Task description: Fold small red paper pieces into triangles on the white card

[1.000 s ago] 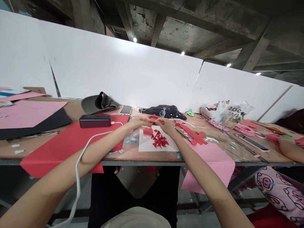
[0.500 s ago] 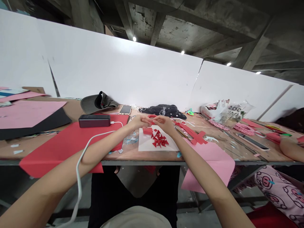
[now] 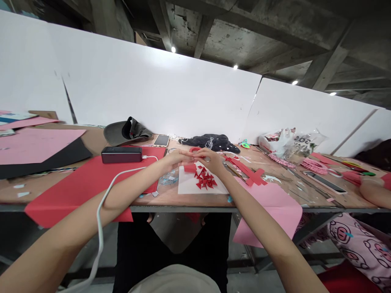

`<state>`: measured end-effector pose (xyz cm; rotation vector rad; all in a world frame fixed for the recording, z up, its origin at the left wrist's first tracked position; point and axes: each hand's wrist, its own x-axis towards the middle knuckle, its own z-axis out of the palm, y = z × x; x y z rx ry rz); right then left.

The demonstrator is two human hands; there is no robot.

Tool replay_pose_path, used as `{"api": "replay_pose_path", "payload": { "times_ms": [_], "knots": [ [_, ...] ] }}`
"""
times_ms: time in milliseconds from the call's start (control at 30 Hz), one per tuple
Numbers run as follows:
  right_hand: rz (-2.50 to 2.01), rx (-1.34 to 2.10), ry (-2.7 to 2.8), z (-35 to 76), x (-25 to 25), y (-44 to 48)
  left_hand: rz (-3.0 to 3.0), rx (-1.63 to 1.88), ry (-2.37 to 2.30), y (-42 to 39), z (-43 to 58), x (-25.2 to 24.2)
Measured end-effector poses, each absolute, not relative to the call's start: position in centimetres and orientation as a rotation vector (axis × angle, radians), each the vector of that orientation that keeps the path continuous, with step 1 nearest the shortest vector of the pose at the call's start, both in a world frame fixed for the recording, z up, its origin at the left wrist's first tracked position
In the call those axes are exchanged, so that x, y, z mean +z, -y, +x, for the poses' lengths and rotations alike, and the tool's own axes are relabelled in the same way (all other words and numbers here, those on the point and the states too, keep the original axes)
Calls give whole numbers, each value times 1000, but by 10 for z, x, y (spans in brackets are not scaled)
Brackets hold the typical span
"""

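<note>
My left hand (image 3: 180, 157) and my right hand (image 3: 210, 159) meet over the table, fingers pressed together around a small piece of red paper, mostly hidden by the fingers. Just below them a white sheet (image 3: 187, 185) carries a pile of small folded red paper triangles (image 3: 205, 179) and a flat red strip (image 3: 190, 168). Close behind the fingertips a red ring-shaped thing (image 3: 195, 149) shows in part.
Left lie red sheets (image 3: 76, 191), a power bank (image 3: 121, 155) with a white cable (image 3: 102, 207), and a cap (image 3: 126, 132). Right are red strips (image 3: 247, 171), pink paper (image 3: 271, 207), a phone (image 3: 324, 182) and another person's arm (image 3: 375, 193). Dark cloth (image 3: 210, 142) lies behind.
My right fingers have shifted slightly left, over my left fingers. The red between the fingertips shows less than before. The pile of triangles looks unchanged.
</note>
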<state>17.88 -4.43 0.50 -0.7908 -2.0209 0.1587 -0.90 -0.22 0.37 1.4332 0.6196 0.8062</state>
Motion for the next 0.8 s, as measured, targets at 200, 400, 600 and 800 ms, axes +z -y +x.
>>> {"api": "replay_pose_path", "payload": {
  "times_ms": [200, 400, 600, 800],
  "knots": [
    [-825, 216, 1960, 182, 5, 40, 1265, 827, -593, 1, -9, 3],
    [-848, 279, 1964, 181, 5, 43, 1277, 786, -657, 1, -11, -3],
    [-1004, 276, 1950, 189, 1, 32, 1572, 724, -732, -7, -14, -7],
    [-1335, 217, 2178, 200, -8, 26, 1947, 325, -682, -5, -15, -5]
  ]
}}
